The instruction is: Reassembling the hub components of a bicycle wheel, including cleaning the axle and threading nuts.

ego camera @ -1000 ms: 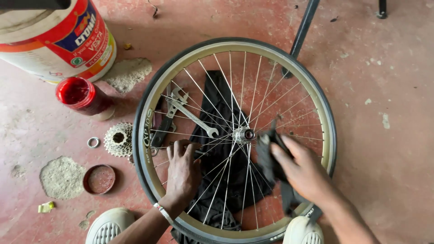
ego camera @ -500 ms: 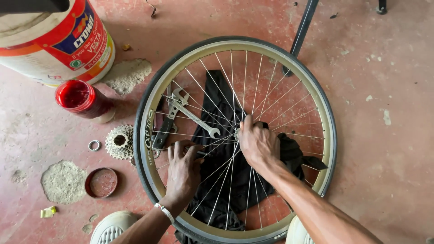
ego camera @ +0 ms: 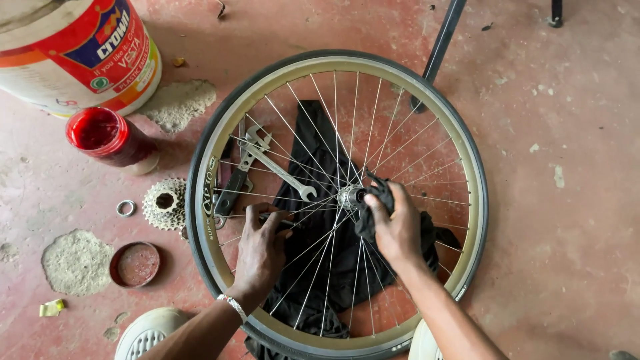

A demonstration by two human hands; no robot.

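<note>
Both hands worked the bicycle wheel [ego camera: 207,193] lying flat on the floor: left hand [ego camera: 261,250] pressed open on spokes at eight o'clock, right hand [ego camera: 395,230] gripping a black rag [ego camera: 373,200] at the silver hub [ego camera: 349,197].

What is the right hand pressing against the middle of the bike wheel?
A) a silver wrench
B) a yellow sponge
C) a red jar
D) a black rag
D: the right hand bunches a black rag against the hub at the centre of the wheel; the silver wrench lies untouched under the spokes, and the red jar stands outside the rim.
</note>
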